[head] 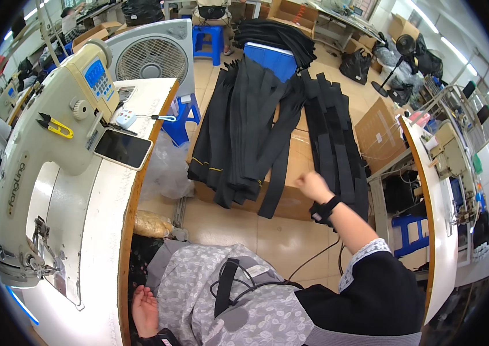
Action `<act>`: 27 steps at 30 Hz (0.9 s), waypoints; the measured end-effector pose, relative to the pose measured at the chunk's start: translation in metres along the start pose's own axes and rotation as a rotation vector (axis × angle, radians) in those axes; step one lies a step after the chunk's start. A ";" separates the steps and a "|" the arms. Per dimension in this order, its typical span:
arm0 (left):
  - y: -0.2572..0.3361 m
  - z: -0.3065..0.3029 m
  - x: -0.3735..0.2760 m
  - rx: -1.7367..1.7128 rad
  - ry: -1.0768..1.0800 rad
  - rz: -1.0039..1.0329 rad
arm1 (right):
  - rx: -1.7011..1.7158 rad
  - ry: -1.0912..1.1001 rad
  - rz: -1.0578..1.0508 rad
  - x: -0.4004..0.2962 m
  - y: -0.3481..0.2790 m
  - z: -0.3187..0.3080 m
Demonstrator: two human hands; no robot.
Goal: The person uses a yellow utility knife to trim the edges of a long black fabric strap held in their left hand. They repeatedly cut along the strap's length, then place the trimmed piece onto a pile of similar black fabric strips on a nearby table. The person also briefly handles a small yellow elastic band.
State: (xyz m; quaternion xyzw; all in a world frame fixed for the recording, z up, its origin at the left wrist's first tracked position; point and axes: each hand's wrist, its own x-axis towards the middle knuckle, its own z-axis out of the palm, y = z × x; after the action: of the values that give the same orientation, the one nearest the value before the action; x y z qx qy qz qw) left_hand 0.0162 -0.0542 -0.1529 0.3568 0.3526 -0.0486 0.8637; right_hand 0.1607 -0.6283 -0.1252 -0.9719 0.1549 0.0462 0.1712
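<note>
My right hand (315,187), a little blurred and with its fingers curled, is stretched out over a cardboard box (298,162). Whether anything is in it I cannot tell. To its left a thick bundle of black fabric straps (246,125) hangs over the box, a few with yellow marks near their ends. More black straps (335,142) lie to its right. My left hand (145,310) rests palm up beside my lap, near the table edge, with nothing in it. A short black strap (227,285) and a dark cable (266,284) lie across my patterned apron (197,281).
On the left stands a sewing machine (15,151) on a white table (101,242), with yellow thread snips (56,126) and a phone (123,148). Beyond are a box fan (151,60) and a blue bin (270,60) under more straps. Another sewing table (439,259) borders the right.
</note>
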 end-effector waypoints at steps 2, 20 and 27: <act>-0.003 0.007 0.001 0.012 -0.011 -0.013 | 0.685 -0.224 0.220 0.010 -0.006 0.050; -0.007 0.013 -0.007 0.093 0.016 0.004 | 0.971 -0.230 0.380 -0.009 -0.033 0.098; -0.026 0.077 -0.021 0.640 -0.203 -0.035 | 1.415 -0.163 0.504 -0.002 -0.030 0.110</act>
State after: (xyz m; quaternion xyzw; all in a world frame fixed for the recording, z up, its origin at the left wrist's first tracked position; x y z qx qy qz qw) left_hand 0.0361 -0.1266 -0.1165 0.5969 0.2377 -0.2071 0.7378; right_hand 0.1642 -0.5630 -0.2183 -0.5586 0.3522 0.0450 0.7496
